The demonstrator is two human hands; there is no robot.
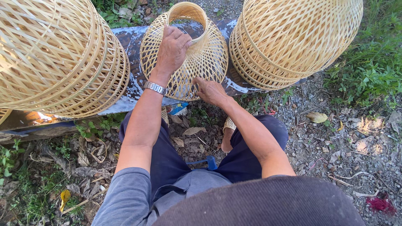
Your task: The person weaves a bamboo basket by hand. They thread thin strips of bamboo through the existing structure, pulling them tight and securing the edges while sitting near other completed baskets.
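Resting on the near edge of a dark plank (130, 42) that serves as a bench, one small funnel-shaped woven bamboo basket (197, 62) lies tipped on its side, narrow neck pointing away, apparently so its wide rim faces the seated person. Left hand (172, 48): laid over the neck, fingers curled on the neck ring, seemingly steadying the piece; one metal wristwatch (155, 88) on that wrist. Right hand (211, 91): fingers pinched narrow at the lower rim, touching the weave; whether it holds a strip cannot be told. Larger baskets: two stacks, nested, one at the left end (58, 58), one at the right end (289, 37); the number in each stack is not countable. Ground: gravel, dry leaves, grass. One blue handle (207, 161) lies between the legs.
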